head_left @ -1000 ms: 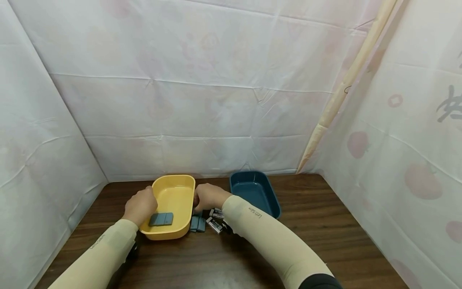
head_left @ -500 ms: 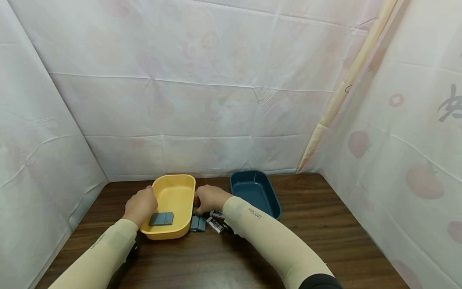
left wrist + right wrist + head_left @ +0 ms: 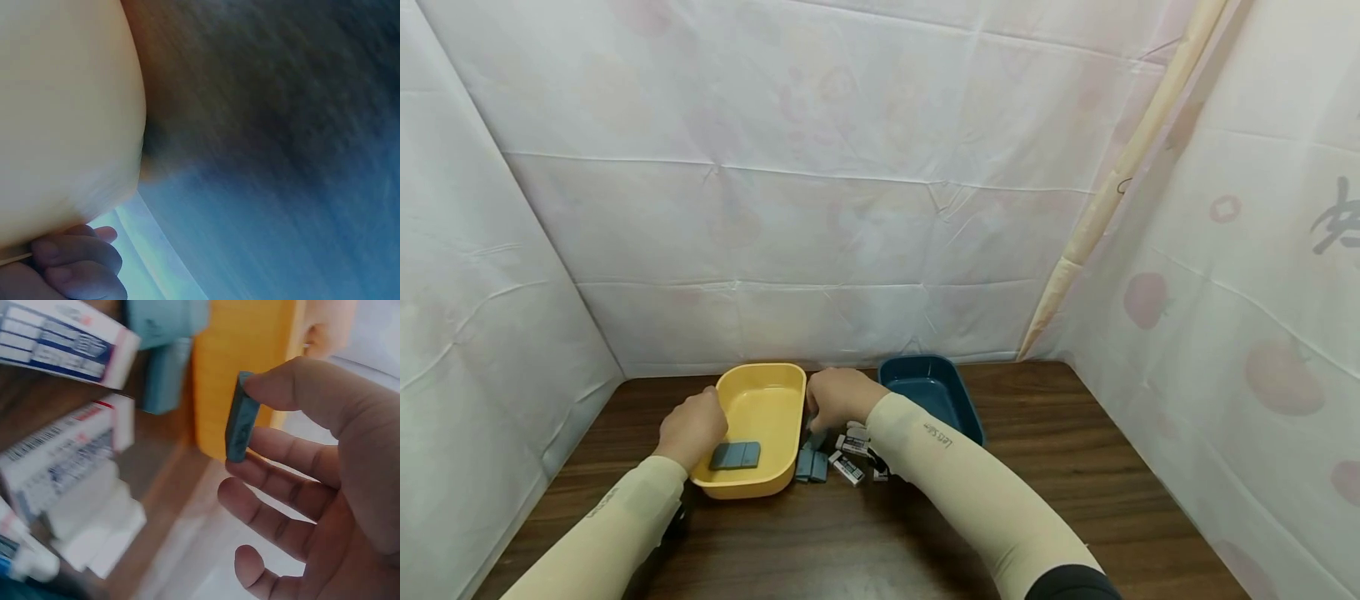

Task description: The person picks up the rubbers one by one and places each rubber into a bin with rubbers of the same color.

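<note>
My left hand (image 3: 694,427) grips the left rim of the yellow tray (image 3: 766,417); in the left wrist view its curled fingers (image 3: 87,253) show under the tray's edge. Close to the tray's right side, my right hand (image 3: 844,396) pinches a small blue-grey eraser (image 3: 242,419) between thumb and fingertips, with the other fingers loosely bent. Faint lettering marks that eraser. Several similar blue-grey erasers (image 3: 735,455) lie side by side inside the tray. More blue-grey erasers (image 3: 811,465) sit on the table against the tray's right wall.
White erasers in printed sleeves (image 3: 847,468) lie on the wooden table (image 3: 760,550) below my right wrist, partly hidden by it. A dark blue tray (image 3: 925,390) stands behind my right forearm. White printed cloth (image 3: 820,225) walls in the back and sides.
My right hand has risen slightly toward the back, and the blue-grey eraser now shows under its fingers. More of the white erasers have come into view. My left hand stays on the tray.
</note>
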Demonstrator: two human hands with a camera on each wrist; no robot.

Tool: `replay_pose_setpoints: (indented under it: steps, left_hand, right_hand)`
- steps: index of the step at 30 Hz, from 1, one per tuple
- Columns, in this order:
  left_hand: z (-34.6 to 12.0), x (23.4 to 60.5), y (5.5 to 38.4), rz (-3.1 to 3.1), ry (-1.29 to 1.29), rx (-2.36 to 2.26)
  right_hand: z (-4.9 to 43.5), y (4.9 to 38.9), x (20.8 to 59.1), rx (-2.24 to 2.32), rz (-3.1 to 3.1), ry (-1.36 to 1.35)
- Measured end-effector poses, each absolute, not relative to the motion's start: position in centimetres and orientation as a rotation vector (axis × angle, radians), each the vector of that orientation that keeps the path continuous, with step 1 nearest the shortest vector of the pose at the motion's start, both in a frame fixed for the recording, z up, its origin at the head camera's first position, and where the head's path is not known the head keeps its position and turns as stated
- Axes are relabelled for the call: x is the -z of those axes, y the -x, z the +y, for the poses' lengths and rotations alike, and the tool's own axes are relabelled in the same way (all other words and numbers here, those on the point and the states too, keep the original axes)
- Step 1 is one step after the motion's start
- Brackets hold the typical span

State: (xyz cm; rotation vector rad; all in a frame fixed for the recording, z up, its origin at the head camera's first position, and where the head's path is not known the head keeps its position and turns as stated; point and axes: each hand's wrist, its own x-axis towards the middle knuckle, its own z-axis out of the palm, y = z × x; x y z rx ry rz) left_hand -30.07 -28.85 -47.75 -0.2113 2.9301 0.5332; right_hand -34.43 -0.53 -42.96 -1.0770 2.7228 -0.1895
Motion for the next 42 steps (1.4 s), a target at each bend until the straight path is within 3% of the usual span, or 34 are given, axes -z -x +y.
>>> replay_pose_setpoints:
  steps: [11,24,42]
  left_hand:
    - [-29.2,48.1,30.4,2.935,0.208,-0.528]
    - [-29.0,47.8,30.3,2.928,0.219,-0.529]
    - [-29.2,47.9,30.3,2.909,0.209,-0.546]
  right_hand:
    - [-1.9,32.9,40.5,0.191,2.814,1.162]
    - [-6.3,32.3,43.7,0.109,2.702,1.357]
    - [-8.5,31.3,45.6,-0.192,2.686,1.353]
